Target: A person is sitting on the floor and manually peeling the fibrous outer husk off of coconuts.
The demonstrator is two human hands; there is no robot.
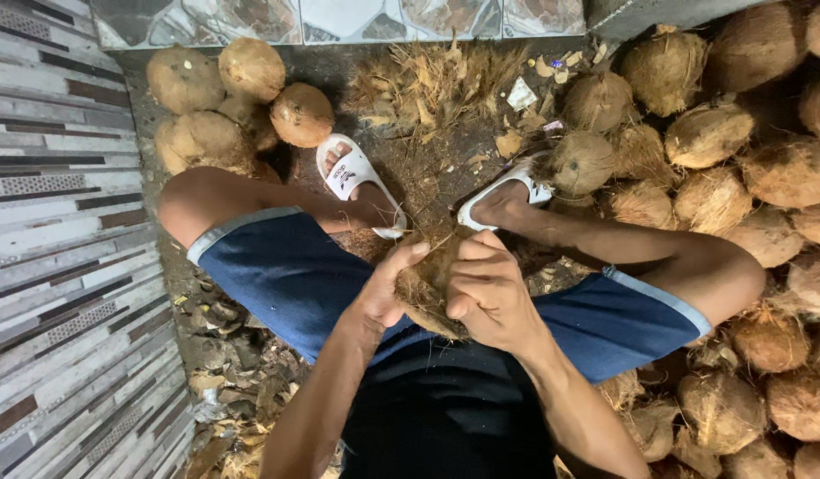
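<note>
Coconut sits between the person's knees, above the lap, gripped from both sides and still wearing most of its brown fibrous husk. Left hand is wrapped around its left side, fingers curled tight over the top fibres; right hand is clamped on the right side, knuckles up, thumb pressed in. Judged progress: husking of this one looks partly done at most (loose fibre strands stick up near the top). Small group of rounder nuts lies by the floor's far left corner, near the left sandal. Much bigger heap of shaggy coconuts fills the right edge, so plenty seems left. Husk scraps litter the far edge.
</note>
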